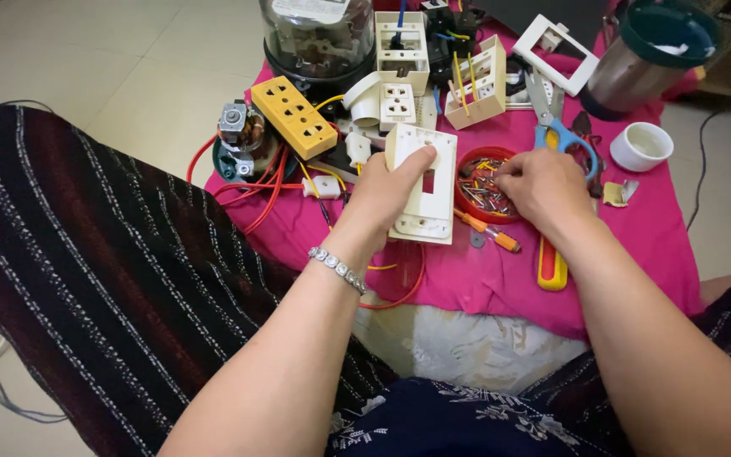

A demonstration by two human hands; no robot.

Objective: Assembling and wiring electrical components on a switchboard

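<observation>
Over the pink cloth (636,237) spread on a pale tiled floor (154,59), the left hand (387,190) grips a cream switch plate (430,199) upright while the right hand (543,182) pinches into the red screw dish (467,199), fingertips closed though on what is unclear; holding the plate steady beside the dish seems best.

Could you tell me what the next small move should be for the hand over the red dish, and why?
Probably the right hand should pinch one small screw and lift it out of the red dish. Its fingertips are already down among the screws, while the left hand holds the cream switch plate up beside the dish; the orange screwdriver lies just below it on the pink cloth.
</observation>
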